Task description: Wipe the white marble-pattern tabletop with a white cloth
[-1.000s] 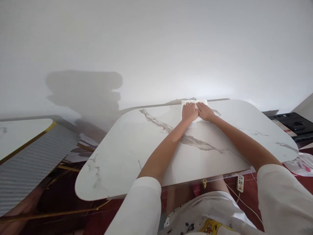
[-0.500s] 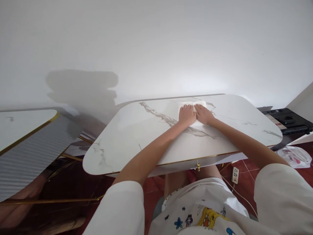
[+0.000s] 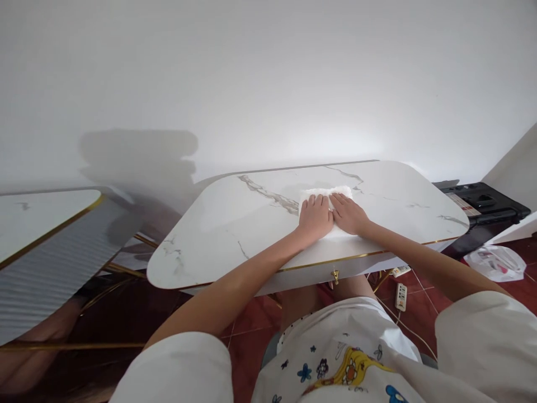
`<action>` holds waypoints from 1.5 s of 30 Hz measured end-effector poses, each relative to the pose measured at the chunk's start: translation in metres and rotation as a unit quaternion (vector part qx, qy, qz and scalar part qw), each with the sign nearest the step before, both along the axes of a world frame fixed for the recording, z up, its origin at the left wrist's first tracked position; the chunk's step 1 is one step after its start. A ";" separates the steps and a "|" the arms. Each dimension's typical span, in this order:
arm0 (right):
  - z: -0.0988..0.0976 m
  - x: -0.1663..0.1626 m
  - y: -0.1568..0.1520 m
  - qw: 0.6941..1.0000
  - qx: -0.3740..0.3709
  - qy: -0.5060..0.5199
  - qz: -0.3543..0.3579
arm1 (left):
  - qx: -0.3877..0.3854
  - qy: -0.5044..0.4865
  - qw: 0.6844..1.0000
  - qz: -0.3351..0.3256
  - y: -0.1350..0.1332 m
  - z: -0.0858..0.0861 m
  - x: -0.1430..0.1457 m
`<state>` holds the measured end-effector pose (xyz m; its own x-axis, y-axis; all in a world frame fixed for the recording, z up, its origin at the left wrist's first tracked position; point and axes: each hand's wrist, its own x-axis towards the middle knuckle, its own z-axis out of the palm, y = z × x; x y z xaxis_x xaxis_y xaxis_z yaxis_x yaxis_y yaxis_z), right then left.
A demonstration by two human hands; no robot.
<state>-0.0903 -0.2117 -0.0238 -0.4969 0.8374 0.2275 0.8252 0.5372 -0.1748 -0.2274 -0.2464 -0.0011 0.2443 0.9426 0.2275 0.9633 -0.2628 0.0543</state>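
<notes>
A white cloth (image 3: 340, 192) lies on the white marble-look table top (image 3: 235, 224), near its middle. My left hand (image 3: 314, 216) and my right hand (image 3: 349, 214) lie side by side on it, palms down, fingers stretched flat and pressing on the cloth. Most of the cloth is hidden under the hands; only its far edge and a strip at the near side show. The hands sit between the table's middle and its gold-trimmed front edge (image 3: 369, 254).
A white wall rises behind the table. A second marble-topped piece with ribbed grey side (image 3: 46, 246) stands at left. A black device (image 3: 482, 202) sits at right, a plastic bag (image 3: 495, 262) and a power strip (image 3: 401, 296) on the red tiled floor.
Both hands have drawn the cloth back from the table's far edge toward me, across the top to near the middle. The view has pulled back too.
</notes>
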 end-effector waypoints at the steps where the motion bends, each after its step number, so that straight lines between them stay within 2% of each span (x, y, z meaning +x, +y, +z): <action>1: 0.002 0.000 -0.007 1.000 -0.006 -0.003 -0.001 | -0.003 0.000 1.000 0.001 -0.006 0.001 0.001; 5: 0.004 0.004 -0.033 1.000 -0.014 -0.001 -0.006 | -0.020 0.011 1.000 0.006 -0.029 0.003 0.005; 11: -0.006 0.020 -0.058 0.999 0.026 0.026 0.023 | -0.045 0.019 0.999 0.016 -0.056 0.002 0.020; 17: -0.006 0.044 -0.061 0.999 0.026 0.026 0.022 | -0.020 -0.011 1.000 -0.008 -0.059 -0.001 0.040; 21: 0.000 0.046 -0.057 1.000 0.001 0.009 0.009 | -0.016 -0.020 0.999 -0.023 -0.052 0.003 0.039; 26: 0.008 0.039 -0.035 0.999 -0.031 -0.001 -0.014 | -0.015 -0.043 0.998 -0.040 -0.024 0.005 0.027; 31: 0.011 0.031 0.009 0.999 -0.033 0.005 -0.015 | 0.024 -0.078 0.997 -0.014 0.022 -0.002 0.020; 38: 0.010 0.019 0.074 1.000 -0.017 0.018 -0.014 | 0.026 -0.092 0.995 -0.020 0.085 -0.003 0.013; 45: 0.008 0.012 0.127 1.000 -0.008 0.015 -0.017 | 0.037 -0.106 0.994 -0.009 0.133 -0.002 0.008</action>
